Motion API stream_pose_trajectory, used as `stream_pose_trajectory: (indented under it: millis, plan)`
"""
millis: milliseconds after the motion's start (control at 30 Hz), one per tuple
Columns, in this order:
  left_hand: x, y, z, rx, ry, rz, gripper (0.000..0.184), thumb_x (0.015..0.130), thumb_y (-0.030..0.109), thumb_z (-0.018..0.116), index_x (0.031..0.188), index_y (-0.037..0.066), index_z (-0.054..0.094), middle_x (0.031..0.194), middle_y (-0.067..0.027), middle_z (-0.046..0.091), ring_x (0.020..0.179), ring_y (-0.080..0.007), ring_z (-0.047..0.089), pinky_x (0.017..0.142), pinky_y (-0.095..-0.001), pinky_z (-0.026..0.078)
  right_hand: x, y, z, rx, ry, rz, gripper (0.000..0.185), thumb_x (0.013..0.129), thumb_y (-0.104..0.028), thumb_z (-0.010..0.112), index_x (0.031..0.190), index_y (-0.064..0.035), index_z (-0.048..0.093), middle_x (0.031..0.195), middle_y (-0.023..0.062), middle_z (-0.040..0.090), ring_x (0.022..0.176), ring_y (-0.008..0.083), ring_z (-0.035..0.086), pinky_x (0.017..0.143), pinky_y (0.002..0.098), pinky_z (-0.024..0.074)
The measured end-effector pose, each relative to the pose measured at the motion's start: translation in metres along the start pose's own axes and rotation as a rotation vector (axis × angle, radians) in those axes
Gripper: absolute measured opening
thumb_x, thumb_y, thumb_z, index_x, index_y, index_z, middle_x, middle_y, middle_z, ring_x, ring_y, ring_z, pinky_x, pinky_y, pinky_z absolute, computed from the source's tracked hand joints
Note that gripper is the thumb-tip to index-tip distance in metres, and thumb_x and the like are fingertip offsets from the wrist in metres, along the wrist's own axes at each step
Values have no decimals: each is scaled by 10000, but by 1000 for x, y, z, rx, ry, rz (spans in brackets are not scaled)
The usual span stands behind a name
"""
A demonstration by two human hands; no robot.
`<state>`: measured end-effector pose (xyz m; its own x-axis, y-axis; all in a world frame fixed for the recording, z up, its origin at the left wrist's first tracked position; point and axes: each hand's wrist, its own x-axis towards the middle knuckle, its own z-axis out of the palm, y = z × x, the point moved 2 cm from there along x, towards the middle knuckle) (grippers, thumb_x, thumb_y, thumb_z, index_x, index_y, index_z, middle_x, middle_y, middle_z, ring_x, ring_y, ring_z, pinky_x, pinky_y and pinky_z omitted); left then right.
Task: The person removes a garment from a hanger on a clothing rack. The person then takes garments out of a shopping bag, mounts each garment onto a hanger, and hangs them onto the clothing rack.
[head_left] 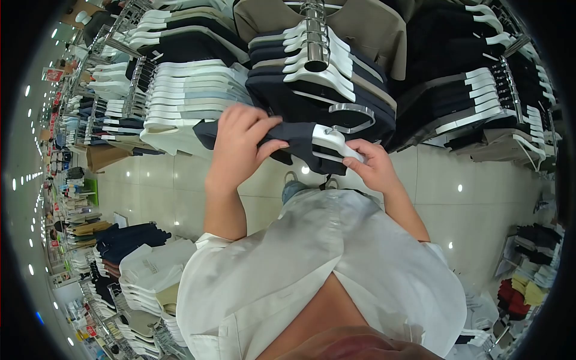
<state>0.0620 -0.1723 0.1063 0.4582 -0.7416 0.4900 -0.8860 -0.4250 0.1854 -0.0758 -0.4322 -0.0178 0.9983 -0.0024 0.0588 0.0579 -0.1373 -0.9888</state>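
A white hanger point(329, 140) is held in front of my chest, with a dark navy garment point(294, 133) over its left part. My left hand point(240, 141) pinches the garment's cloth between thumb and fingers. At the other end, my right hand point(373, 165) grips the bare right arm of the hanger. The hanger's large metal hook point(373, 120) points away from me. Just beyond it, several garments on white hangers point(321, 84) hang from a chrome rail arm point(315, 42). The garment's lower part is mostly out of sight.
Light garments point(192, 102) hang at the left, and black garments point(456, 99) at the right. A pale tiled floor point(444, 186) lies below. Behind me on the left is another rack with white tops point(156, 264). Folded clothes point(513, 297) lie at the lower right.
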Motion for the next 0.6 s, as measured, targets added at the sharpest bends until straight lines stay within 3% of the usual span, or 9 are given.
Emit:
stream_pose_trajectory:
  millis: [67,167,233,367,433,500,533,600]
  plan:
    - [-5,-2,5,0,-44,-9,349,764,337,834,1020,116,746,894,-7,661,850,-260,629,820,-403,477,-3,0,1,81,-43,25,253,993,-153,726,1193,2,719,1018,68,747,938,133,689,850,297,534]
    - [-10,-8,4,-8,-21,31,341,766,320,838,1020,113,744,854,-15,651,780,-254,631,733,-384,486,-3,-6,-15,334,-263,64,250,1037,-141,654,1223,12,721,1109,72,724,1023,157,677,937,303,515]
    - [-12,-11,-1,-5,45,38,327,769,301,841,1009,99,744,820,-27,641,731,-256,624,672,-380,482,0,10,-40,237,-282,-52,263,1067,-125,591,1242,25,718,1169,76,701,1080,173,664,984,318,502]
    - [-12,-10,-10,-50,141,-49,302,765,247,856,989,75,748,772,-43,625,666,-262,613,589,-378,469,6,66,-85,209,-73,237,158,956,-63,738,1103,-4,732,1044,29,725,963,110,670,898,272,522]
    - [-11,-6,-13,-104,161,-107,300,761,221,863,995,70,750,768,-51,621,654,-266,609,572,-372,463,11,68,-67,280,-66,238,200,921,-32,767,1116,-17,729,993,21,727,925,93,674,873,256,528]
    - [-12,0,-12,-129,163,-164,299,757,196,867,1001,67,752,765,-59,618,645,-269,605,562,-366,459,13,73,-31,449,-89,169,299,878,13,766,1172,-28,723,1088,50,728,984,103,680,897,261,532]
    - [-13,3,-11,-127,157,-190,298,756,184,869,1005,68,753,765,-64,617,643,-269,603,561,-364,458,16,59,-18,274,-179,54,419,871,-51,813,1264,-3,677,1268,80,687,1178,176,659,1046,316,508]
    - [-13,7,-6,-142,162,-208,298,755,167,869,1010,66,753,764,-71,615,642,-270,600,562,-362,460,11,29,19,75,-201,-90,752,850,-140,847,1507,-17,500,1430,124,630,1328,245,597,1146,402,443]
